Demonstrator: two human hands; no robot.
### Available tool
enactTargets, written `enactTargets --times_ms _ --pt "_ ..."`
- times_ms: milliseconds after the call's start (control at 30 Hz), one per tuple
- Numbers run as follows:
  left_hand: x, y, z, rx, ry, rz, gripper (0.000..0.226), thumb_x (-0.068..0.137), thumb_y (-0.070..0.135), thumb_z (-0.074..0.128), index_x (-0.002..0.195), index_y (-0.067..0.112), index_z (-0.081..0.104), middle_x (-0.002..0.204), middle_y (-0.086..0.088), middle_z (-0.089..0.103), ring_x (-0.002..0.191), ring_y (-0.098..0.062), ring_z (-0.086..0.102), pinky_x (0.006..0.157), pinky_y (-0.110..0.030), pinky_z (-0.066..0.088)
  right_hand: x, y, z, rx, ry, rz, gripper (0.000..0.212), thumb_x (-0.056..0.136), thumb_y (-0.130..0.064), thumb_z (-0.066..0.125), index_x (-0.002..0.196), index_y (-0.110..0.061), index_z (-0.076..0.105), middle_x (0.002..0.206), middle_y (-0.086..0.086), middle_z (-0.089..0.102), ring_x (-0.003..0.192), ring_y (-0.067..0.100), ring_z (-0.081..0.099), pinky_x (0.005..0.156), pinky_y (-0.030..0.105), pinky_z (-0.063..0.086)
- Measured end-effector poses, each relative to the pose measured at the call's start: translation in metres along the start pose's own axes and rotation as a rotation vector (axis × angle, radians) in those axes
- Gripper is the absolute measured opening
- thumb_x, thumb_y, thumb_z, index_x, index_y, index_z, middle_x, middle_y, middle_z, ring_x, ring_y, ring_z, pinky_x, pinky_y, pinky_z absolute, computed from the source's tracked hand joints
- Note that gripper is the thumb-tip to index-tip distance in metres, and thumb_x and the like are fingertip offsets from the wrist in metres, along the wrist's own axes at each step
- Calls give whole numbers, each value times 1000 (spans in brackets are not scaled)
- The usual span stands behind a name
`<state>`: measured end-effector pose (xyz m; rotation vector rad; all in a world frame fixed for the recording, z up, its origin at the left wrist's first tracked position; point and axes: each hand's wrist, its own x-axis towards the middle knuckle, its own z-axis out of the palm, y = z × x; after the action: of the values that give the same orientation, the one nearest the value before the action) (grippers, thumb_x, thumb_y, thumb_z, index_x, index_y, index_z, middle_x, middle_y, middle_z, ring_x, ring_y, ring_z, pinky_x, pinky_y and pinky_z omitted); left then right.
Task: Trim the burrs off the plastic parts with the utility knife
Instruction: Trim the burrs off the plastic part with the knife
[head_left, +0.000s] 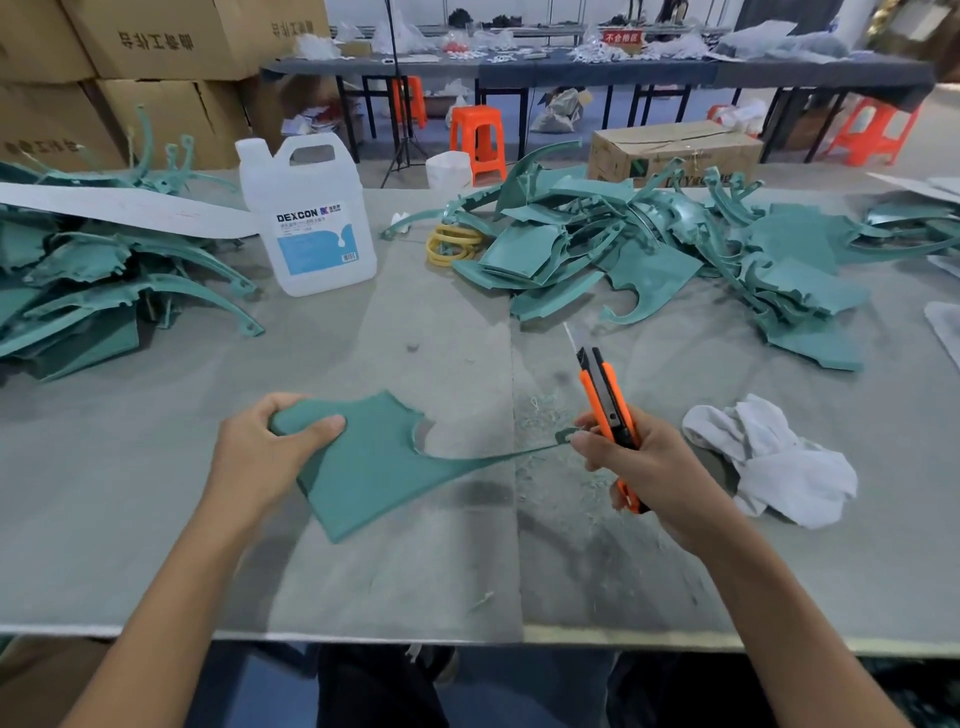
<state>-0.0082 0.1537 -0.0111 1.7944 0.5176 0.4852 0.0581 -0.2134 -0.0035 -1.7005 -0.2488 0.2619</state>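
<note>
A flat teal plastic part (363, 467) with a long thin tail lies over the grey table in front of me. My left hand (260, 447) grips its rounded left corner, thumb on top. My right hand (639, 462) holds an orange utility knife (608, 400), blade out and pointing away from me. The fingertips of that hand also touch the small tab at the tail's right end. Pale plastic shavings lie on the table under the tail.
Heaps of teal parts sit at the left (93, 280) and at the back right (675, 249). A clear DEXCON jug (311, 218) stands behind the left hand. Yellow rings (452, 244) lie beside it. White cloth gloves (774, 457) rest right of the knife.
</note>
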Motion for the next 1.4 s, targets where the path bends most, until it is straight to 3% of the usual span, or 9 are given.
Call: enactTargets --times_ms 167,300,467,600,733,800,967,1233,1400 --pt "-31 20 -2 -126 191 136 29 70 34 84 71 22 57 67 8 58 64 -14 53 61 -33 44 -6 10 10 -73 99 -35 10 98 -34 67 88 -34 68 72 -5 57 59 8 58 48 22 49" --pt "-62 20 13 -86 56 108 17 80 34 73 93 30 64 86 10 68 75 -7 62 66 -31 48 -12 10 35 -343 5 -16 16 98 -41 62 92 -27 60 68 -1 59 52 16 62 48 34 57" --pt "-86 15 23 -310 52 -95 48 90 10 71 119 47 60 109 7 71 94 -14 71 75 -40 57 -16 7 54 -618 -79 -67 18 99 -50 54 116 -43 52 69 -6 63 61 8 62 55 35 53" --pt "-99 10 27 -435 -6 -164 35 84 7 74 108 32 68 106 1 74 85 -12 72 64 -32 57 -13 3 58 -755 -99 -119 26 103 -45 47 129 -41 49 76 -10 64 63 7 58 53 23 39" --pt "-109 1 24 -512 -174 -214 44 73 24 73 116 19 68 109 0 76 94 -12 72 69 -19 57 -12 -1 58 -828 -127 -156 28 103 -37 49 131 -37 52 96 -10 65 81 15 59 69 34 44" --pt "-110 -5 23 -332 -225 -194 46 74 25 76 119 20 67 112 5 75 103 -10 70 77 -15 54 -11 -2 57 -859 -152 -150 30 102 -36 50 132 -38 52 100 -8 65 87 19 61 75 36 47" --pt "-103 -15 29 699 -152 122 44 83 39 77 125 30 63 142 -1 48 136 -22 37 114 -35 27 -9 -3 56 -984 -179 -142 33 103 -38 47 136 -40 49 110 -6 65 97 24 63 78 37 50" --pt "-83 -2 81 838 -123 248 92 71 89 49 139 27 39 140 9 39 134 -17 35 109 -36 31 -7 -9 60 -1029 -150 -196 33 104 -40 44 137 -44 45 98 -9 66 87 21 63 76 38 51" --pt "-84 -14 89 806 -84 230 104 65 92 47 143 25 32 146 9 36 138 -13 30 114 -35 30 -2 -12 66 -1064 -153 -237 28 105 -46 39 133 -44 44 94 -9 65 78 19 61 73 38 52"
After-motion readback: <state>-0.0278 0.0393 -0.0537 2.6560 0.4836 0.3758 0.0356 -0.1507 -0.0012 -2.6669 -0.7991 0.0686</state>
